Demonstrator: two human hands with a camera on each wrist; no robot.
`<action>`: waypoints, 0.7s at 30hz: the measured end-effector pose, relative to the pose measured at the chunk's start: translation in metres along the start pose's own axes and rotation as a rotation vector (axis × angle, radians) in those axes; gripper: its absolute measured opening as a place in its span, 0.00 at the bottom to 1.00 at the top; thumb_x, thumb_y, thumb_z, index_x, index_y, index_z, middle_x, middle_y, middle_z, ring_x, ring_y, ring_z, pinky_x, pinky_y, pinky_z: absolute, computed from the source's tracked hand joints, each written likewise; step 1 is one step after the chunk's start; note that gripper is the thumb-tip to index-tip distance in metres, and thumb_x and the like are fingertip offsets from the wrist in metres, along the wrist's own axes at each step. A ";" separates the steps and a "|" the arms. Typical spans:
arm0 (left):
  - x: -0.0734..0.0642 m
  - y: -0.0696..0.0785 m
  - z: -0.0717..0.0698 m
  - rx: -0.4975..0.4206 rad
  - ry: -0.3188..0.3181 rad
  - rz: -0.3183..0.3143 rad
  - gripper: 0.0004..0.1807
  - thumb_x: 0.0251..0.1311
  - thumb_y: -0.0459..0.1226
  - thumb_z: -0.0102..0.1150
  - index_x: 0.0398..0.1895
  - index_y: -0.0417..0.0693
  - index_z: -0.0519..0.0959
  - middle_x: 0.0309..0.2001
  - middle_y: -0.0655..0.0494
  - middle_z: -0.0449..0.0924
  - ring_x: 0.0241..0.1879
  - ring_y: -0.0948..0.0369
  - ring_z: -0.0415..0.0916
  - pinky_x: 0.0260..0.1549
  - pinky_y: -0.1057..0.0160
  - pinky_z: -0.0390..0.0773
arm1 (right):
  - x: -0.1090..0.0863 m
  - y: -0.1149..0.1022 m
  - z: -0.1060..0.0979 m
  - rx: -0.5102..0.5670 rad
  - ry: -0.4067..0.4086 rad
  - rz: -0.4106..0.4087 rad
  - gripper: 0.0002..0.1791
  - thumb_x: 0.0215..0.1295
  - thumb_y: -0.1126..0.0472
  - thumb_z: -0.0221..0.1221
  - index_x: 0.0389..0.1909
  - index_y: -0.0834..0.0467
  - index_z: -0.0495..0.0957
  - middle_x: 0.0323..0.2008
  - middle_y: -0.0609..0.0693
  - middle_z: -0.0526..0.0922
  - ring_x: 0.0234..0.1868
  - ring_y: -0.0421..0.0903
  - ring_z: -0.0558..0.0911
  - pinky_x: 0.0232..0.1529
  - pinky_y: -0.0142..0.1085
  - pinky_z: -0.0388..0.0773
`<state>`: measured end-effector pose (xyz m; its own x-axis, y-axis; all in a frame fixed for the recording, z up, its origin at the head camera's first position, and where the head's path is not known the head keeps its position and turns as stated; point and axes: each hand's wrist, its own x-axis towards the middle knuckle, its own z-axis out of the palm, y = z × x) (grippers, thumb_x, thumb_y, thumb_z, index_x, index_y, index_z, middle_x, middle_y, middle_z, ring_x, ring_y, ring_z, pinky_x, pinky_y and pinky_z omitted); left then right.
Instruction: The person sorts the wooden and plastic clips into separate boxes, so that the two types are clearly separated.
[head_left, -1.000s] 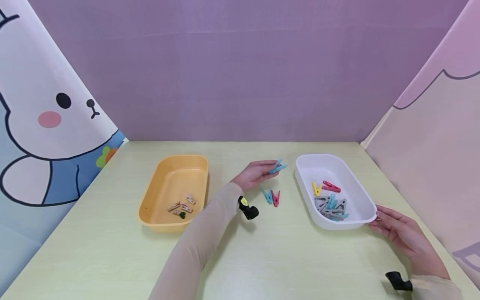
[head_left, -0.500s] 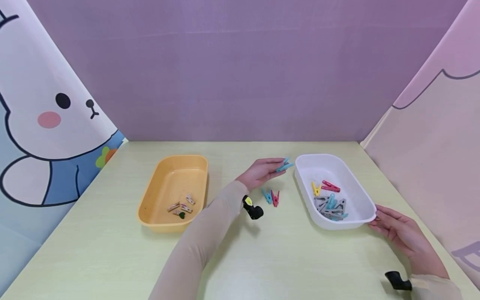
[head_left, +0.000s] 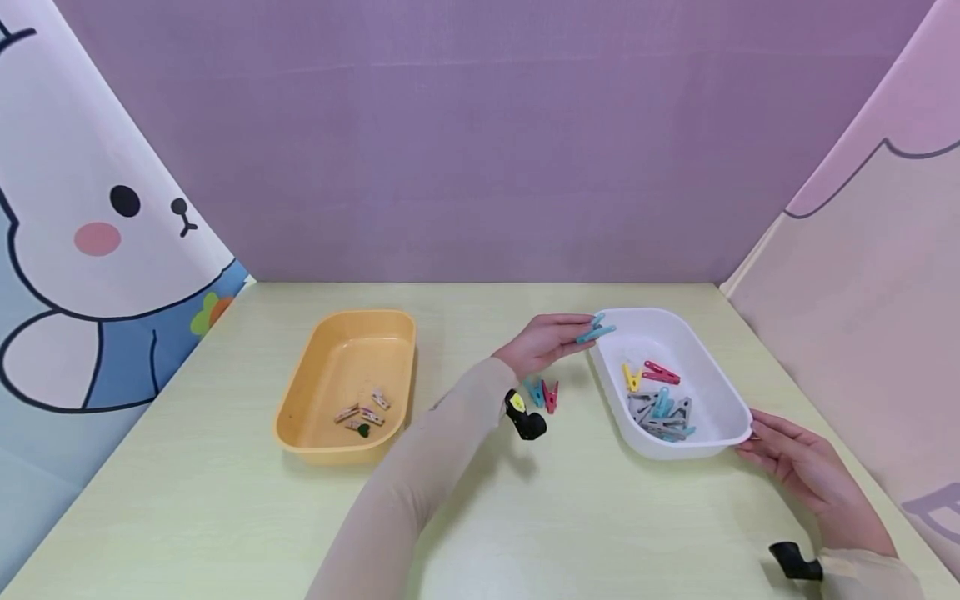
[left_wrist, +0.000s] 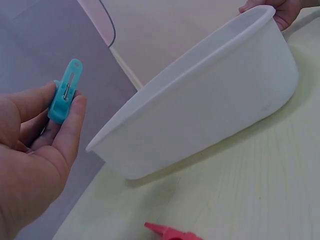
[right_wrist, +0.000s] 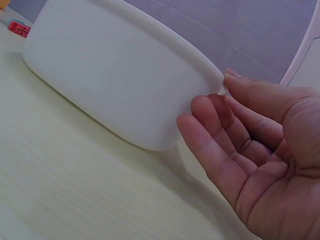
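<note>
My left hand pinches a light-blue clothespin between thumb and fingers, raised at the left rim of the white basin. At the basin's near right corner, my right hand grips the rim, thumb on top and fingers beneath, as the right wrist view shows. Inside the basin lie a yellow clothespin, a red clothespin and several grey and blue ones. On the table below my left hand rest a blue clothespin and a red clothespin, side by side.
An orange basin stands at the left with several small wooden clothespins in it, one bearing a dark green piece. A purple backdrop rises behind the table. Printed panels flank both sides.
My left hand has moved right with the light-blue clothespin, from above the table to the white basin's rim. My right hand has stayed on the basin's corner.
</note>
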<state>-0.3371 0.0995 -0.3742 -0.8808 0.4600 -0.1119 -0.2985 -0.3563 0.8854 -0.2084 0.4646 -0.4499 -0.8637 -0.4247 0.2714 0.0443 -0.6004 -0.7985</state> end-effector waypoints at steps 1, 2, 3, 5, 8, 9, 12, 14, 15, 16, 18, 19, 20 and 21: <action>0.001 0.000 0.003 0.006 0.000 -0.004 0.20 0.67 0.23 0.54 0.62 0.30 0.74 0.57 0.43 0.79 0.57 0.52 0.78 0.55 0.58 0.79 | 0.000 0.000 0.000 0.000 0.001 0.000 0.25 0.75 0.80 0.34 0.57 0.69 0.78 0.51 0.62 0.83 0.48 0.56 0.85 0.51 0.43 0.80; 0.001 0.000 0.006 0.014 0.004 -0.008 0.20 0.67 0.23 0.55 0.62 0.31 0.75 0.56 0.44 0.79 0.56 0.52 0.78 0.55 0.58 0.78 | 0.000 0.000 0.000 0.000 0.000 0.000 0.25 0.75 0.80 0.34 0.57 0.69 0.78 0.51 0.62 0.83 0.48 0.56 0.85 0.51 0.43 0.80; 0.001 0.000 0.009 0.023 0.008 -0.013 0.20 0.67 0.24 0.55 0.61 0.31 0.75 0.55 0.45 0.79 0.55 0.53 0.78 0.55 0.58 0.78 | 0.000 -0.001 0.000 0.002 0.000 0.001 0.25 0.75 0.80 0.34 0.57 0.69 0.78 0.51 0.62 0.83 0.48 0.56 0.85 0.51 0.43 0.80; 0.003 -0.001 0.015 0.041 0.015 -0.019 0.19 0.66 0.24 0.56 0.60 0.33 0.77 0.53 0.48 0.80 0.53 0.54 0.79 0.55 0.57 0.78 | 0.000 -0.001 0.000 0.006 -0.003 0.003 0.25 0.75 0.80 0.34 0.57 0.69 0.78 0.51 0.62 0.83 0.49 0.56 0.85 0.51 0.43 0.80; 0.005 -0.003 0.022 0.069 0.014 -0.022 0.18 0.66 0.24 0.57 0.59 0.33 0.78 0.50 0.50 0.81 0.49 0.56 0.80 0.53 0.58 0.80 | 0.001 -0.001 0.000 0.012 -0.012 0.006 0.25 0.75 0.80 0.34 0.58 0.69 0.78 0.52 0.63 0.83 0.49 0.56 0.85 0.52 0.43 0.80; 0.006 -0.004 0.024 0.078 0.010 -0.019 0.18 0.66 0.24 0.57 0.58 0.32 0.78 0.49 0.50 0.81 0.48 0.56 0.81 0.51 0.59 0.81 | 0.001 -0.001 0.000 0.014 -0.016 0.006 0.25 0.75 0.80 0.34 0.58 0.69 0.78 0.52 0.63 0.83 0.49 0.56 0.85 0.52 0.43 0.80; 0.008 -0.007 0.030 0.097 -0.006 -0.021 0.17 0.66 0.24 0.56 0.58 0.31 0.78 0.47 0.49 0.82 0.47 0.57 0.81 0.49 0.61 0.82 | 0.001 -0.001 0.000 0.012 -0.020 0.007 0.25 0.75 0.79 0.34 0.58 0.69 0.78 0.52 0.62 0.83 0.49 0.56 0.85 0.52 0.43 0.80; 0.009 -0.009 0.034 0.111 -0.018 -0.023 0.18 0.67 0.24 0.56 0.59 0.30 0.77 0.48 0.49 0.82 0.46 0.57 0.81 0.49 0.61 0.82 | 0.001 -0.001 0.000 0.009 -0.017 0.008 0.25 0.75 0.79 0.34 0.58 0.69 0.78 0.52 0.62 0.83 0.49 0.56 0.85 0.52 0.43 0.80; 0.009 -0.010 0.036 0.117 -0.021 -0.025 0.18 0.67 0.24 0.56 0.59 0.30 0.77 0.48 0.49 0.82 0.47 0.57 0.81 0.49 0.61 0.82 | 0.001 -0.001 0.000 0.005 -0.014 0.008 0.25 0.75 0.79 0.34 0.58 0.69 0.78 0.52 0.62 0.83 0.49 0.56 0.85 0.52 0.43 0.80; 0.010 -0.011 0.037 0.125 -0.023 -0.030 0.18 0.67 0.24 0.56 0.59 0.30 0.77 0.48 0.49 0.83 0.47 0.57 0.81 0.49 0.61 0.82 | 0.001 -0.001 0.000 0.003 -0.010 0.009 0.25 0.76 0.79 0.34 0.58 0.69 0.78 0.51 0.62 0.83 0.49 0.56 0.85 0.51 0.43 0.80; 0.011 -0.013 0.040 0.149 -0.024 -0.039 0.17 0.67 0.24 0.56 0.58 0.30 0.78 0.48 0.49 0.83 0.48 0.56 0.81 0.49 0.60 0.82 | 0.000 0.000 0.001 -0.004 0.001 0.010 0.25 0.75 0.79 0.35 0.57 0.68 0.78 0.51 0.62 0.83 0.48 0.55 0.85 0.51 0.43 0.80; 0.012 -0.014 0.041 0.171 -0.023 -0.046 0.17 0.66 0.25 0.57 0.58 0.31 0.79 0.48 0.50 0.83 0.48 0.56 0.81 0.49 0.60 0.82 | 0.000 0.000 0.001 -0.007 0.005 0.010 0.25 0.76 0.79 0.35 0.57 0.68 0.79 0.51 0.62 0.83 0.48 0.55 0.85 0.51 0.43 0.80; 0.012 -0.015 0.043 0.194 -0.020 -0.052 0.16 0.66 0.25 0.58 0.56 0.32 0.80 0.47 0.51 0.83 0.48 0.56 0.82 0.49 0.60 0.82 | 0.000 0.000 0.001 -0.009 0.009 0.010 0.25 0.76 0.79 0.35 0.57 0.68 0.79 0.51 0.62 0.84 0.48 0.55 0.85 0.51 0.43 0.80; 0.012 -0.016 0.044 0.215 -0.014 -0.059 0.15 0.65 0.26 0.59 0.55 0.33 0.81 0.46 0.51 0.84 0.48 0.55 0.82 0.48 0.60 0.82 | 0.000 0.000 0.001 -0.011 0.013 0.012 0.25 0.76 0.79 0.34 0.57 0.68 0.79 0.51 0.62 0.84 0.48 0.55 0.85 0.51 0.43 0.80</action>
<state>-0.3268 0.1463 -0.3703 -0.8582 0.4872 -0.1617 -0.2634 -0.1476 0.9533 -0.2083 0.4638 -0.4490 -0.8694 -0.4229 0.2553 0.0489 -0.5880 -0.8074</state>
